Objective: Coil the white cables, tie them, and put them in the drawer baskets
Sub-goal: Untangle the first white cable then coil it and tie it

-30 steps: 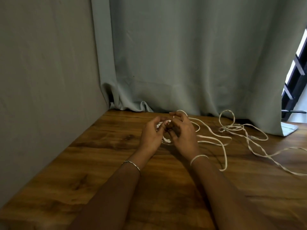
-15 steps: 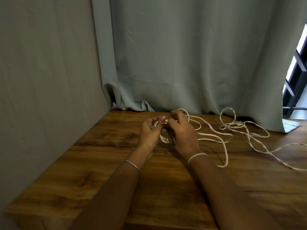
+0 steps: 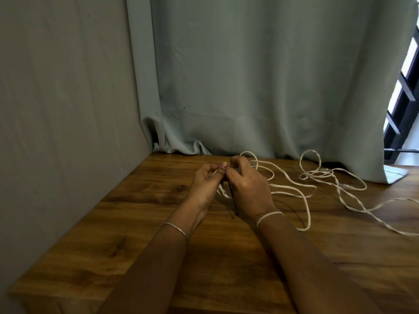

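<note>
Left hand (image 3: pixel 204 185) and right hand (image 3: pixel 248 186) both pinch the white cable (image 3: pixel 292 189) bunched between them; its loose length trails rightward from the right hand, the nearer one.

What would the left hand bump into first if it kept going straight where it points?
Most likely the right hand, since the left hand points at it and their fingertips seem to meet on the white cable.

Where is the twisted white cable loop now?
Head view: the twisted white cable loop lies on the wooden table, right of the right hand, close before the curtain.
</note>
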`<act>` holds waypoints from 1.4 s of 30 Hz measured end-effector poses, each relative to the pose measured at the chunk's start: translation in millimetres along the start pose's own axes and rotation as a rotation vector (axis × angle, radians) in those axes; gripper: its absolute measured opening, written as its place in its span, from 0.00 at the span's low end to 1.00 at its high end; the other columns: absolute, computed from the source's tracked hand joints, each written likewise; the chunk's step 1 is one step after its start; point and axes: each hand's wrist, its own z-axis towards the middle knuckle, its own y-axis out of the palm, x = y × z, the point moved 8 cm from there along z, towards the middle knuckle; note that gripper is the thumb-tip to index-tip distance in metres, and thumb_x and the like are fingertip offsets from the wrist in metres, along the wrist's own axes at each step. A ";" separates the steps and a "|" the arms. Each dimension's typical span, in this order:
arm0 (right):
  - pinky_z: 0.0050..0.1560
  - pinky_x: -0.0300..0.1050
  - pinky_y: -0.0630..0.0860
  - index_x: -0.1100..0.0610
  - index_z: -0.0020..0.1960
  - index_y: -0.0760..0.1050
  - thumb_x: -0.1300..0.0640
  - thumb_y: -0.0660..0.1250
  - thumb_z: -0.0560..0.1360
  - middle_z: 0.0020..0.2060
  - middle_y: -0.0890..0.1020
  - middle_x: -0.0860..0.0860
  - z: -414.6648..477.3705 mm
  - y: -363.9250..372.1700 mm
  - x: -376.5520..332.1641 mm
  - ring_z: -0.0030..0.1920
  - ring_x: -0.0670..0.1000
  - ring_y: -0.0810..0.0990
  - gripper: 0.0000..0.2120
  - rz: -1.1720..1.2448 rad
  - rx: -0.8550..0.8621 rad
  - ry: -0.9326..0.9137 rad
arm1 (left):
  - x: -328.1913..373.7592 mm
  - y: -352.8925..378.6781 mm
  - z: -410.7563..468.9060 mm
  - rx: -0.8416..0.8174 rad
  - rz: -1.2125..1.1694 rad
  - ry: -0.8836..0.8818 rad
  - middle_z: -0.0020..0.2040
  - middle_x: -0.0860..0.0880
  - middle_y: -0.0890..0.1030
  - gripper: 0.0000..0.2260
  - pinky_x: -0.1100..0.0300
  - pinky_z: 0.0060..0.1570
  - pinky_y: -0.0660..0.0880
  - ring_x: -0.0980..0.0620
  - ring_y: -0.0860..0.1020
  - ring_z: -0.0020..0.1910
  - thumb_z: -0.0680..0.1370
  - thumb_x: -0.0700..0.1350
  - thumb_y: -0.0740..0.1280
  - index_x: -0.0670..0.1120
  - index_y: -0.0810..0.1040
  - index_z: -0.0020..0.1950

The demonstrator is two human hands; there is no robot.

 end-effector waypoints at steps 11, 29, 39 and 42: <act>0.45 0.50 0.82 0.61 0.59 0.77 0.57 0.66 0.73 0.59 0.77 0.60 1.1 10.2 -5.8 0.52 0.58 0.81 0.16 0.163 -0.075 -0.005 | -3.6 -17.7 6.5 0.153 -0.200 -0.078 0.51 0.41 0.84 0.10 0.47 0.56 0.78 0.42 0.82 0.53 0.76 0.40 0.70 0.41 0.79 0.56; 0.50 0.42 0.79 0.48 0.46 0.77 0.67 0.70 0.73 0.41 0.83 0.45 -6.1 25.3 34.5 0.45 0.43 0.83 0.13 0.972 0.136 0.732 | -9.7 -28.2 12.1 0.266 -0.073 -0.053 0.45 0.40 0.84 0.02 0.53 0.47 0.80 0.46 0.82 0.42 0.74 0.37 0.71 0.42 0.81 0.46; 0.41 0.34 0.78 0.63 0.55 0.80 0.67 0.69 0.74 0.42 0.84 0.53 -13.4 36.3 49.6 0.39 0.44 0.84 0.10 1.304 0.235 1.002 | -16.7 -28.4 14.8 0.278 -0.015 -0.065 0.46 0.39 0.84 0.04 0.51 0.49 0.80 0.44 0.83 0.44 0.75 0.39 0.71 0.42 0.82 0.49; 0.40 0.34 0.78 0.63 0.56 0.80 0.67 0.68 0.75 0.42 0.84 0.53 -13.7 37.5 47.8 0.38 0.43 0.84 0.10 1.363 0.215 1.023 | -17.1 -28.7 14.6 0.285 -0.023 -0.077 0.46 0.39 0.84 0.02 0.50 0.50 0.80 0.43 0.83 0.45 0.75 0.39 0.71 0.43 0.82 0.47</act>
